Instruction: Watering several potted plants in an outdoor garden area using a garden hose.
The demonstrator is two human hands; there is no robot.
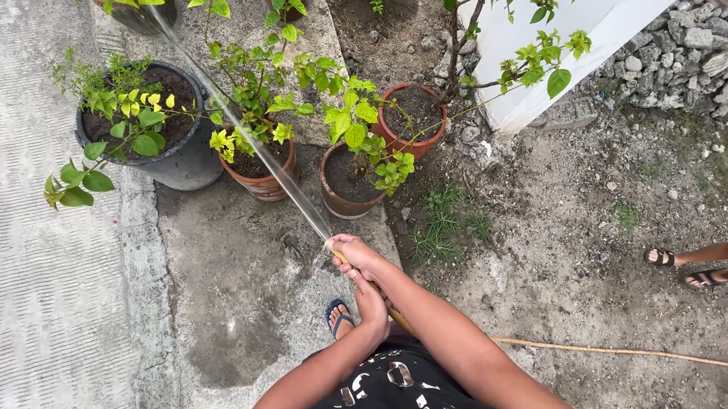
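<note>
Hands, two, right (353,257) ahead of left (370,300), both clenched round one yellow hose (627,351) at six o'clock, water jet (241,127) toward eleven, past three terracotta pots (263,184) and one dark pot (185,161).

a home yard outdoors: potted plants (252,108) in clay and black pots stand along a concrete path (23,264), with bare dirt ground (563,239), a rubble pile (697,57), and a garden hose (627,351).
</note>
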